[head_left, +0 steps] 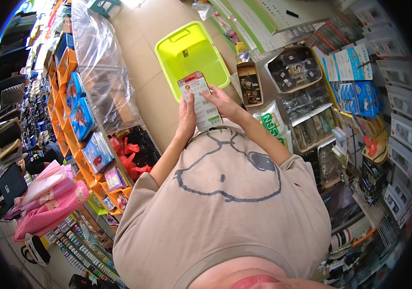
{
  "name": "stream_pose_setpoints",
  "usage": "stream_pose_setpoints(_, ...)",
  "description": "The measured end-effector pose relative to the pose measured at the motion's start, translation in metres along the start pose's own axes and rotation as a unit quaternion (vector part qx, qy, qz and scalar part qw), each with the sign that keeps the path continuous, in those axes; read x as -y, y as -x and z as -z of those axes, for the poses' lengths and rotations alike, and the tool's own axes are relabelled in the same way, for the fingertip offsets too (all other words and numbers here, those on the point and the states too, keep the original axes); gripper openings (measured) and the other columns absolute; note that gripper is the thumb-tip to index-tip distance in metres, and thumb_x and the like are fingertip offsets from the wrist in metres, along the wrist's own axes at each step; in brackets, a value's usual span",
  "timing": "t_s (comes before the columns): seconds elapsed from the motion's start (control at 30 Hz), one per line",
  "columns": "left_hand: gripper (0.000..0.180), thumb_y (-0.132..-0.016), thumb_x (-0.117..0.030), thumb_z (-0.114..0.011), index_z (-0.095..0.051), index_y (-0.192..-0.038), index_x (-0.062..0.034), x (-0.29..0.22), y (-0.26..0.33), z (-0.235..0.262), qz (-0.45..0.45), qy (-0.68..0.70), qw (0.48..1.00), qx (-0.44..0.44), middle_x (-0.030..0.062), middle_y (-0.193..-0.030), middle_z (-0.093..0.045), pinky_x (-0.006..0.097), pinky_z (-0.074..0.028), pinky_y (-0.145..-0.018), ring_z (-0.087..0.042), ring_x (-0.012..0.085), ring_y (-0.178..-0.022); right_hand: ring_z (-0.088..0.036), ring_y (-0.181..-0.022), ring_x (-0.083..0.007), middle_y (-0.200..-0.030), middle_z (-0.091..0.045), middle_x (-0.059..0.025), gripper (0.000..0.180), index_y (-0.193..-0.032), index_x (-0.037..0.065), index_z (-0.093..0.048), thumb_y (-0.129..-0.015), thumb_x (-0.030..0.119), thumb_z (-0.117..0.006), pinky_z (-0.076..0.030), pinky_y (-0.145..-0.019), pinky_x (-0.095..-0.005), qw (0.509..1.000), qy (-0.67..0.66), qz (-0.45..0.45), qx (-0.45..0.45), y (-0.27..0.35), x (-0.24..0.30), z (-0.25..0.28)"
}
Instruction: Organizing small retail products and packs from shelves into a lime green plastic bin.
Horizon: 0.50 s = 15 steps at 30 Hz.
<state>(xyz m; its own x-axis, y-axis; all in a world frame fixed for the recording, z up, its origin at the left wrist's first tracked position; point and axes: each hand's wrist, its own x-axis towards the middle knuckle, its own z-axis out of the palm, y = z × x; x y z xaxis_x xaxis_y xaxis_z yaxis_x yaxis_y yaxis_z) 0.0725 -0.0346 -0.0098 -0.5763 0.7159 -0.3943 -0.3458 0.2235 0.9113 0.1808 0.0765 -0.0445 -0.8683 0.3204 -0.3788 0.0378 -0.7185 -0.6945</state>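
Observation:
Between my two hands is a flat blister-card package (197,86), white with a red top edge, small print and a green patch low down. My left hand (187,117) grips its left edge, thumb lying on the face. From the other side, my right hand (224,103) holds the right edge with its thumb on the front. Their other fingers are mostly hidden behind the card. Just beyond the package, a lime-green plastic bin (201,48) stands on the tiled floor, overlapped by the card's upper part.
Orange shelving (64,127) with blue packages runs along my left, near clear plastic sheeting (102,62) and red bags (128,153). Pink cloth goods (54,200) hang lower left. On my right are a cardboard box (250,86), a white bag (271,123) and trays of packaged goods (295,70).

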Motion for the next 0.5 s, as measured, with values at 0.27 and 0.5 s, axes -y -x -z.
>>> stream_pose_setpoints(0.27,0.051,-0.104,-0.043,-0.043,-0.039,-0.136,-0.0030,-0.004,-0.022,-0.003,-0.011,-0.044,0.998,0.043,0.0126,-0.126,-0.054,0.030,-0.042,-0.098,-0.052,0.0186,-0.113,-0.056,-0.117,-0.0155,-0.130,-0.057,-0.0074,0.048,-0.137,0.004,-0.045,-0.098,0.028,-0.061,-0.046,-0.098,-0.0314,0.998,-0.065,-0.008,0.019,-0.016,0.001,0.003)
stream_pose_setpoints(0.5,0.065,-0.101,-0.051,-0.044,-0.033,-0.143,-0.0019,-0.029,-0.044,-0.008,0.058,-0.106,0.990,0.070,0.0163,-0.129,-0.052,0.032,-0.040,-0.101,-0.049,0.0216,-0.119,-0.057,-0.116,-0.0165,-0.128,-0.058,-0.0092,0.049,-0.133,0.001,-0.046,-0.094,0.022,-0.068,-0.048,-0.097,-0.0310,0.996,-0.019,0.008,-0.092,-0.026,0.004,0.004)
